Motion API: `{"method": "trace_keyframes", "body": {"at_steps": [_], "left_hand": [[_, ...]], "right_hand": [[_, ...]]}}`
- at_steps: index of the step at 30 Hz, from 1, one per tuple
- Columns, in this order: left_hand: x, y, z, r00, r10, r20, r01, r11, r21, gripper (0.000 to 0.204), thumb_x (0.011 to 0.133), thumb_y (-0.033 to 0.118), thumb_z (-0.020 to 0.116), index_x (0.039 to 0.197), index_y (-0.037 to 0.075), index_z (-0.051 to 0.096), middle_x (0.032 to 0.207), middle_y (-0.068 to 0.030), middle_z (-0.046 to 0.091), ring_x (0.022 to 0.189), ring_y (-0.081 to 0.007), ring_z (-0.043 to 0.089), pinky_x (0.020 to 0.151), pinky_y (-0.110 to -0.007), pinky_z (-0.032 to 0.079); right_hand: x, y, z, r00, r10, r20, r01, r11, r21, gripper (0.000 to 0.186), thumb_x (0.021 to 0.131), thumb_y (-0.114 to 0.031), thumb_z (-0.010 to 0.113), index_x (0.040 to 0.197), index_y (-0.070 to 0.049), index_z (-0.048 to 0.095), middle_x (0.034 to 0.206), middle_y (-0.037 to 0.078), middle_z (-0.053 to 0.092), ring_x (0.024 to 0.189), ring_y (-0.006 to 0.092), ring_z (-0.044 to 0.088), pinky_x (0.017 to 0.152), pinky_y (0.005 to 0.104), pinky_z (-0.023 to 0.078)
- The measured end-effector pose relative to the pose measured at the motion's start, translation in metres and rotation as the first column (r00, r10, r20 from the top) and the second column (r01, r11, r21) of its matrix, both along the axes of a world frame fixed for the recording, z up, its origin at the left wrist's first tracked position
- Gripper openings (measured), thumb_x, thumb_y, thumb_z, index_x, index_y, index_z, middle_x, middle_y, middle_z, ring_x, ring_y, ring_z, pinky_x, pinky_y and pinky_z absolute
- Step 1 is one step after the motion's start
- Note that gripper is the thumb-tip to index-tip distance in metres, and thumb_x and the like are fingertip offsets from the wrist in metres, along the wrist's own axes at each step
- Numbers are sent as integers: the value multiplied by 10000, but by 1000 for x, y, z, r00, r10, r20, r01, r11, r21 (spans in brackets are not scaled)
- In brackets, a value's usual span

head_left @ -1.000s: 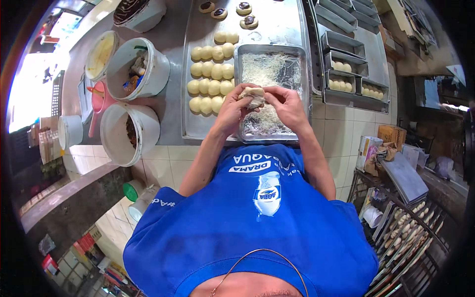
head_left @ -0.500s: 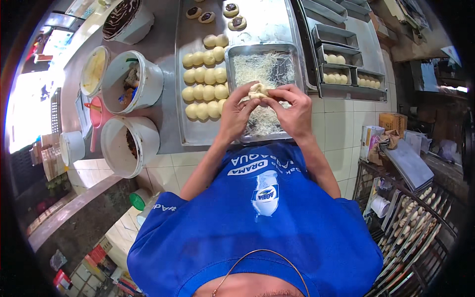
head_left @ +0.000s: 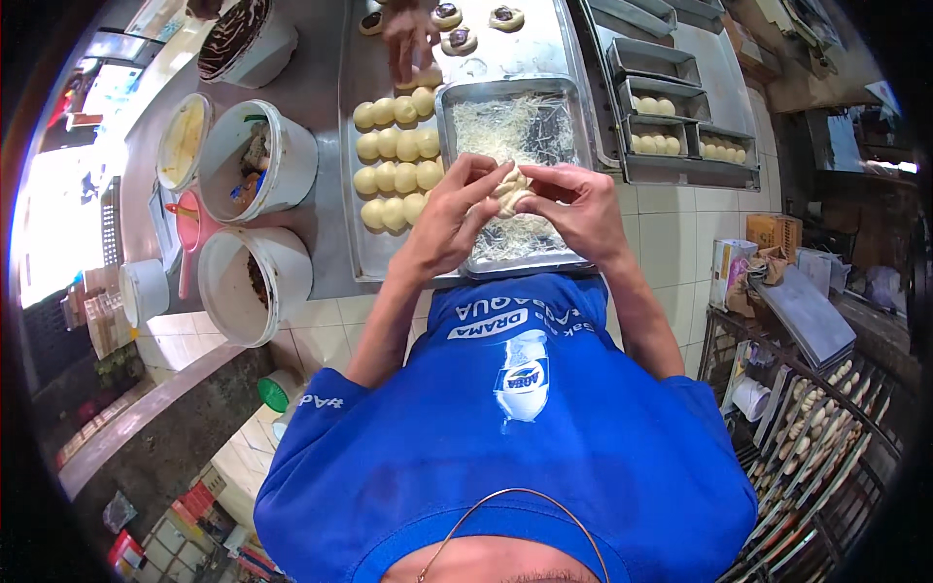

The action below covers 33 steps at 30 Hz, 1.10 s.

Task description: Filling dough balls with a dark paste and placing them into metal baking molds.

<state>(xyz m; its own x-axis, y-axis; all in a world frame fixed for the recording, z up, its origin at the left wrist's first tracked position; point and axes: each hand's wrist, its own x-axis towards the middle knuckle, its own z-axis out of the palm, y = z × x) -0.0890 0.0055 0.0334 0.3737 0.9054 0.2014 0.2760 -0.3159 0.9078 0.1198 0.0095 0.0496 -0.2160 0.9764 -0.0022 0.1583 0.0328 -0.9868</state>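
Between the fingertips of both hands is a piece of dough (head_left: 509, 192), pale and folded. My left hand (head_left: 449, 214) pinches it from the left, and my right hand (head_left: 575, 209) grips its other side, thumb pressed on it. Beneath them lies a metal tray (head_left: 450, 105) strewn with pale grated shreds (head_left: 505, 121) that look like cheese. It rests on a larger baking sheet (head_left: 360, 255). To the left of my hands, rows of round dough balls (head_left: 394, 146) sit on that sheet. Flattened dough pieces with dark filling (head_left: 459, 40) lie at its far end.
A co-worker's hand (head_left: 410, 39) reaches over the far dough balls. White buckets (head_left: 292, 160) and a pink scoop (head_left: 191, 228) stand at left. At right are loaf tins (head_left: 661, 68), some holding dough balls, and a rack of filled trays (head_left: 816, 428).
A co-worker's hand has come in at the far end of the dough rows. More filled dough pieces show there. The dough between my fingers has turned and looks more twisted.
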Motion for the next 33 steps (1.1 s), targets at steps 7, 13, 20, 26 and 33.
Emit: {"method": "trace_keyframes", "body": {"at_steps": [7, 13, 20, 26, 33], "left_hand": [[12, 5, -1, 997, -23, 73, 24, 999, -21, 463, 853, -99, 650, 1297, 35, 670, 1198, -117, 607, 932, -188, 592, 837, -270, 483], [39, -4, -6, 975, -1, 221, 28, 992, -119, 512, 831, -156, 608, 1305, 32, 657, 1390, -143, 546, 1110, -261, 632, 981, -318, 502], [105, -9, 23, 888, 248, 388, -233, 969, -86, 507, 880, -132, 565, 1350, 55, 603, 1497, -156, 490, 1379, -326, 473, 1156, -375, 421], [162, -8, 26, 551, 438, 710, -248, 898, -362, 248, 1023, 96, 462, 1141, 17, 666, 1236, -139, 637, 1088, -229, 643, 812, -265, 568], [176, 14, -9, 703, 476, 527, 59, 701, -711, 506, 1061, 414, 400, 970, -3, 670, 784, -86, 648, 633, -111, 572, 536, -201, 450]], "right_hand": [[16, -6, 7, 953, 7, 304, -136, 903, 408, 285, 743, 37, 795, 1016, -45, 786, 898, 85, 723, 648, 136, 599, 585, 235, 497], [32, -3, 18, 975, 10, 221, -104, 902, 420, 259, 739, 41, 801, 976, -63, 790, 899, 67, 715, 644, 127, 589, 580, 235, 491], [40, 2, 40, 952, -243, 187, 108, 836, 538, 179, 718, 39, 824, 880, -9, 765, 888, 70, 725, 665, 124, 617, 613, 233, 531], [80, -4, 43, 973, -165, 161, 98, 929, 357, 186, 707, 42, 827, 875, -3, 762, 892, 70, 725, 703, 138, 632, 668, 243, 555], [123, 8, 45, 972, -18, 236, -59, 948, 314, 222, 696, 52, 820, 900, -23, 774, 923, 76, 728, 759, 155, 661, 704, 252, 562]]}}
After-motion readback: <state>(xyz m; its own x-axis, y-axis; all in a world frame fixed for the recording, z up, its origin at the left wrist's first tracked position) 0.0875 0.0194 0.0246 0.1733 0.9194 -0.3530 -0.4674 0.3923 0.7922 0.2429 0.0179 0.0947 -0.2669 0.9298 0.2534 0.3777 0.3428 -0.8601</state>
